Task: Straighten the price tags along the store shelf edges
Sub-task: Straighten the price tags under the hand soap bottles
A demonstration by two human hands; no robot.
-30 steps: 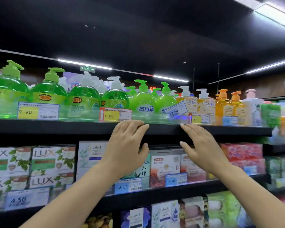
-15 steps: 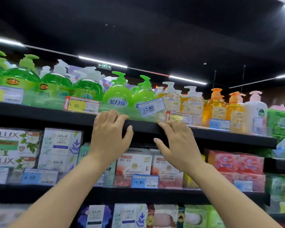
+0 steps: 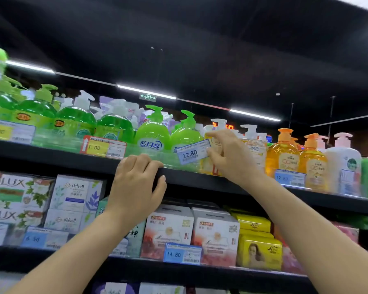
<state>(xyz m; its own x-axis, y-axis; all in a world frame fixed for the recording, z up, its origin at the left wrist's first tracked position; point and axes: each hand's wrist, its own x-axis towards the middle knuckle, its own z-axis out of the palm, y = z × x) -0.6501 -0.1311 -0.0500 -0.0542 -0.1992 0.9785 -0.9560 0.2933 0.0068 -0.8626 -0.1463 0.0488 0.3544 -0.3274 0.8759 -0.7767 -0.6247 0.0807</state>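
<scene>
The step in hand is correction of the tilted 12.80 tag (image 3: 193,153), which sits askew in the clear rail on the top shelf edge (image 3: 51,158), right end raised, in front of the green soap bottles (image 3: 152,132). The right hand (image 3: 229,153) pinches the tag's right end between thumb and fingers, while the left hand (image 3: 136,185) rests on the shelf edge just left of the tag, fingers curled over the lip and holding nothing else. The next move likely calls for rotating the right end down until the tag lies parallel to the rail, like the 1.00 tag (image 3: 103,147) beside it.
</scene>
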